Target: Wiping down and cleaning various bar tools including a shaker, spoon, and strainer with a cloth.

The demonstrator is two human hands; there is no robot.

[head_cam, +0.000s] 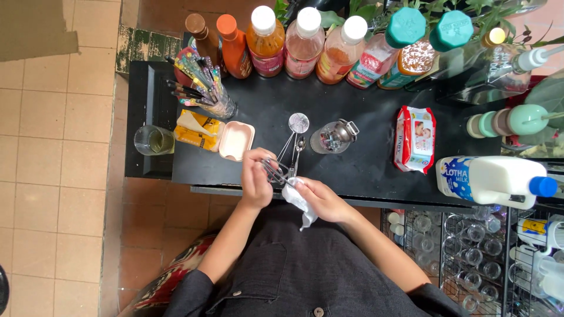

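Observation:
My left hand [256,179] grips a metal wire tool [274,172], probably a small whisk or tongs, at the near edge of the black counter [364,164]. Just right of it, my right hand [320,198] holds a white wipe [298,202] pressed against the tool's end, and the wipe's tail hangs down over my dark shirt. Beyond the hands a round mesh strainer [298,124] and a metal spoon [298,147] lie on the counter.
A small glass jar with a clip lid [333,137] and a red pack of wipes [415,140] lie to the right. A milk jug [499,181] lies at far right. Bottles [302,42] line the back. A cup of straws [205,88], a yellow packet [197,130], a pink case [237,141] and a glass [154,141] stand left.

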